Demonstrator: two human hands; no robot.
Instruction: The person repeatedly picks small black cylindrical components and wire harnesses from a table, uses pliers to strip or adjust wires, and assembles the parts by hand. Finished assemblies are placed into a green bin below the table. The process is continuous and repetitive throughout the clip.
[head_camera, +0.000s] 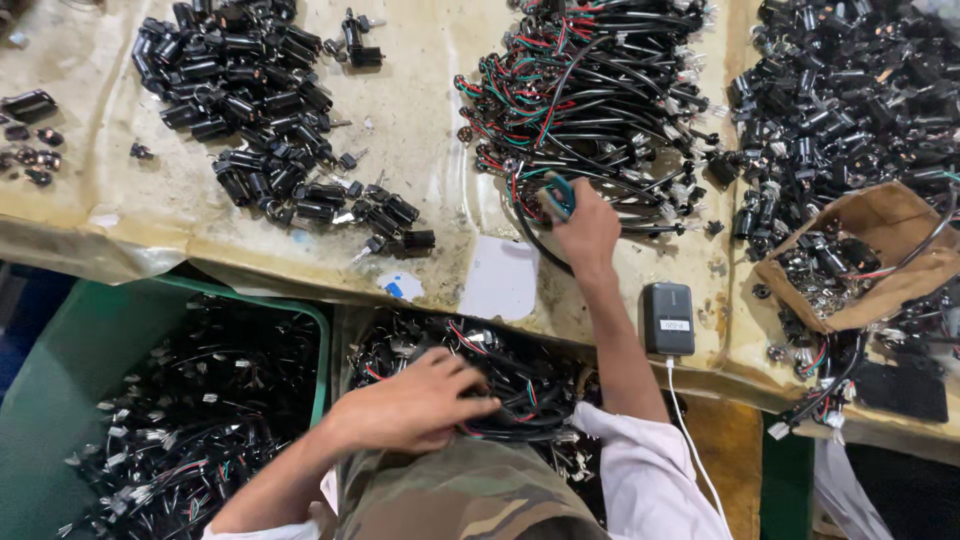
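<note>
Wire bundles (590, 95), black with red and green strands, lie heaped on the table (430, 90) in front of us, and our right hand (585, 228) reaches into the near edge of that heap. Its fingers are curled shut around a small teal piece (560, 193) at the end of a black wire. Our left hand (415, 405) lies low by our lap, fingers spread and bent over more wires in a bin (520, 375), touching them; we cannot tell whether it grips any. Beside that stands a green crate (90, 340) full of wires. Farther out sit a pile of black cylinders (260, 100), a torn cardboard box (870, 255) and a small grey device (668, 318).
</note>
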